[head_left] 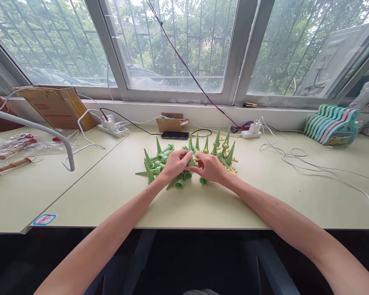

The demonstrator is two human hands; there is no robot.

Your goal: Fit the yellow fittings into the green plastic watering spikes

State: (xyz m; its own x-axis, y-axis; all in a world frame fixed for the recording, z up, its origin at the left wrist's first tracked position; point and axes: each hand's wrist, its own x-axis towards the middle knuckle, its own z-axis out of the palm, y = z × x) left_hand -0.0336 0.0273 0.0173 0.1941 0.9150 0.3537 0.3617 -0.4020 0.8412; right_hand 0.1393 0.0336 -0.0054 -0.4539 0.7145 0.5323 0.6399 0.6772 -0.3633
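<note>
My left hand [176,164] is closed with its fingertips on a green plastic plant watering spike [191,160], just above the table. From the other side my right hand [211,167] meets it, fingers pinched around a small yellow valve [197,159] at the spike's side; exactly how the two parts join is hidden by the fingers. Several loose green spikes [149,172] lie and stand left of my hands, some with open threaded ends toward me. Beyond my right hand stand green spikes [217,141] with yellow valves, beside a heap of small yellow valves [233,170].
Behind the spikes lie a black phone [175,135] and an open cardboard box [172,123]. Power strips [113,130] and white cables [298,153] run along the back. Pastel plastic racks [332,125] stand at right. A grey metal bar [57,135] and wrapped wooden items [15,164] are left.
</note>
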